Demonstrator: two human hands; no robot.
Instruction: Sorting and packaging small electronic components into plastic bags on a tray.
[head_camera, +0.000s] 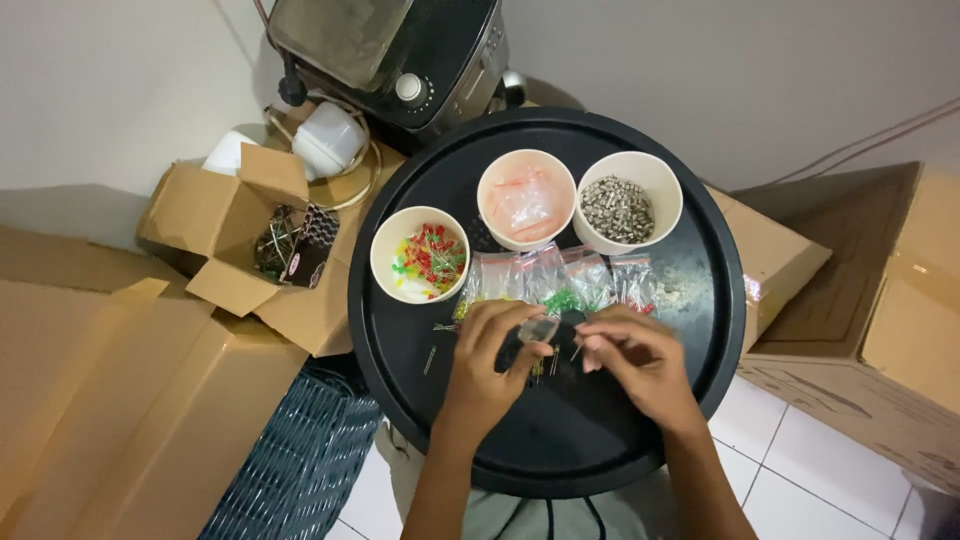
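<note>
A small clear plastic bag (538, 329) is pinched between the thumb and fingertips (541, 349) of the left hand (490, 360), just below the middle of the frame. A thin-legged component (577, 350), too small to identify, is gripped by the closed fingertips of the right hand (637, 360), just beside the bag. Both hands are held over a round black tray (560, 450), with something dark and only partly seen lying under them.

Directly above the hands, a row of small clear bags (565, 280) is laid flat on the tray; green pieces are seen in one and red in another. A few loose thin-legged pieces (430, 358) are scattered to the left of the left hand.

Three white cups are set in an arc across the upper half of the tray. The left cup (420, 254) is filled with red, green and yellow parts. Folded clear bags with red strips are held in the middle cup (526, 199). The right cup (629, 202) is filled with small silvery-grey parts.

At the upper left, an open cardboard box (235, 235) is seen holding tangled wiry parts. More cardboard boxes (870, 300) are stacked at the right.
</note>
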